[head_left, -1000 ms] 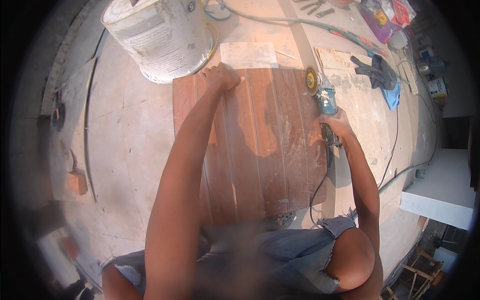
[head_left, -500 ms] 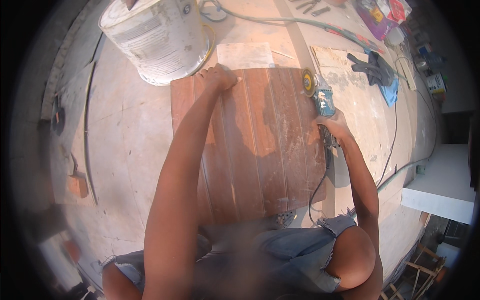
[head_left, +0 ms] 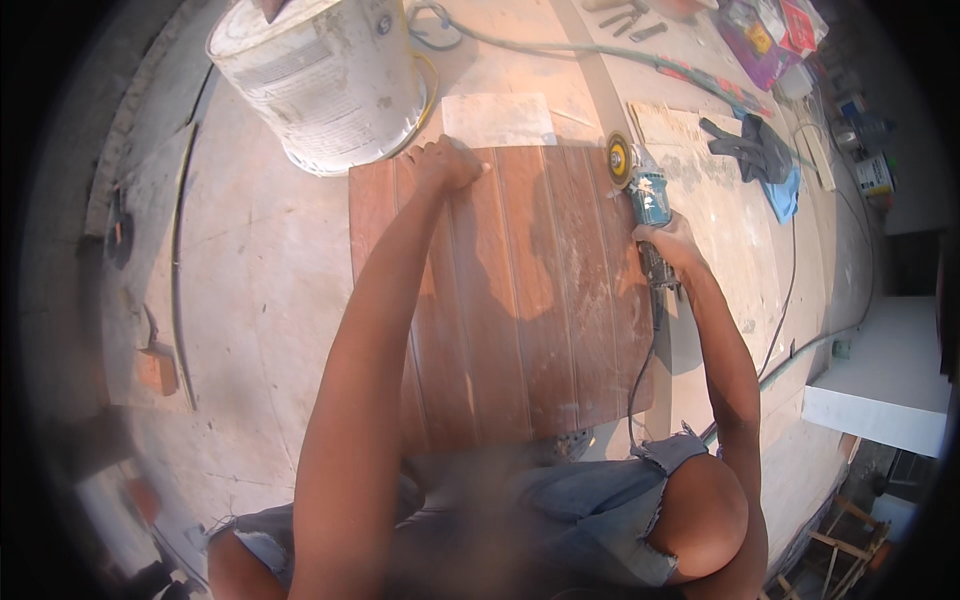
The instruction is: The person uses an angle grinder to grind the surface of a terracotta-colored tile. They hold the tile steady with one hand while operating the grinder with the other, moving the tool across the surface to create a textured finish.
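A brown wood-grain tile (head_left: 480, 300) with lengthwise grooves lies in front of my knees, pale dust on its right part. My left hand (head_left: 447, 165) is closed over its far edge, left of the middle, fingers curled at the rim. In my right hand (head_left: 668, 243) is a teal and black angle grinder (head_left: 651, 200), gripped by its body at the tile's right edge. Its yellow-centred disc (head_left: 619, 160) stands upright at the far right corner; whether it touches the tile I cannot tell. The grinder's cord (head_left: 640, 375) runs back toward my right knee.
A white bucket (head_left: 325, 90) stands beyond the tile's far left corner, near a pale rectangular piece (head_left: 498, 118). To the right lie a rough board (head_left: 690, 150) and dark gloves (head_left: 750, 145). A green hose (head_left: 560, 42) crosses the far side; hand tools (head_left: 630, 20) lie beyond it.
The grinder has shifted slightly farther from me along the tile's right edge. My left hand keeps its place on the far edge. The whole view has moved a little.
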Motion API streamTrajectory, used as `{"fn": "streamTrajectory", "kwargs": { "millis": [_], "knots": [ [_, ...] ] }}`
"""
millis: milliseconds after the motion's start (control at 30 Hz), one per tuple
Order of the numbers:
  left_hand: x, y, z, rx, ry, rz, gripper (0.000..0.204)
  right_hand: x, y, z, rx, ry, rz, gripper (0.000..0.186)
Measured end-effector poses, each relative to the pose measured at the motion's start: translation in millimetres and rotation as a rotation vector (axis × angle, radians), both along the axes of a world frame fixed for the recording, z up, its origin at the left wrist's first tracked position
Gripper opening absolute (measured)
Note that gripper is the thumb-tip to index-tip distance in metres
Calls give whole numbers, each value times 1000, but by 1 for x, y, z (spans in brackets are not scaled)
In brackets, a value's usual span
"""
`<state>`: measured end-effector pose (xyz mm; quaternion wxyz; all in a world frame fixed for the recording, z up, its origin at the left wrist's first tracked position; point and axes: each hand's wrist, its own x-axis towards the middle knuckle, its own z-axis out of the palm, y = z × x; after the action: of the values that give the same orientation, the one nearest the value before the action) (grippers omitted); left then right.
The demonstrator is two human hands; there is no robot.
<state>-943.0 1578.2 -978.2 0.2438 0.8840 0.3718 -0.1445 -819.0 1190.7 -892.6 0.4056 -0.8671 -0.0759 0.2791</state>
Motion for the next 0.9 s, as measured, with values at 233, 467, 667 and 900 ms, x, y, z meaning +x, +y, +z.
{"fn": "streamTrajectory", "kwargs": {
  "millis": [233,467,667,900],
  "knots": [
    [-1,-3,-1,55,-39,32,112,13,15,7,-14,62,-4,35],
    [-1,-4,-2,50,-45,42,112,26,28,3,-2,48,7,34],
    [1,-5,9,-30,-5,47,104,40,24,-13,-13,-8,47,36],
    [-3,-9,15,-15,-16,55,103,35,19,-9,-60,20,59,37]
  ]
}}
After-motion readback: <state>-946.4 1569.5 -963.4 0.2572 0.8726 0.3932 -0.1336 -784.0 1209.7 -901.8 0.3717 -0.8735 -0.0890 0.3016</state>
